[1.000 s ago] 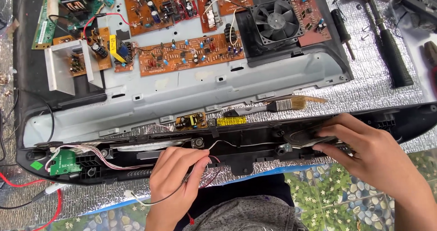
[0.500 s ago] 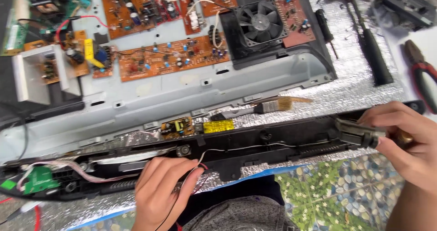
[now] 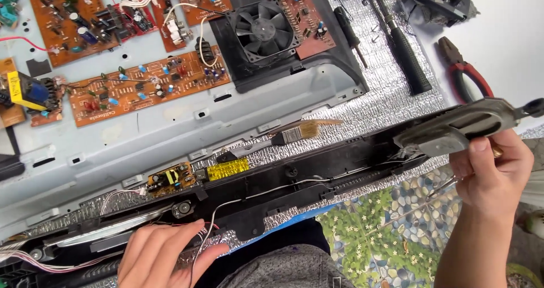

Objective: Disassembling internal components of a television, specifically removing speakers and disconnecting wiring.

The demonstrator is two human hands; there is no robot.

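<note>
Fingers of my right hand curl shut around the near end of a long oval speaker, thumb under it and the fingertips wrapped over its grey metal edge. Its long axis runs from the lower left up toward the right edge of the frame, where a small black tab sticks out, and it sits in the right middle of the frame, lifted just past the end of the black front bezel.

That bezel is the biggest thing I touch: a long black strip crossing the frame from the lower left corner up toward the right, on the same slant as the speaker. Behind it lies the grey metal chassis, carrying brown circuit boards and a black fan across the upper frame.

My left hand rests at the lower left, fingers loosely spread and flat on the bezel's near edge, touching thin white and red wires.

Smaller things: a paintbrush lies on the silver foil mat at centre, a black-handled tool and red-handled pliers at upper right.
</note>
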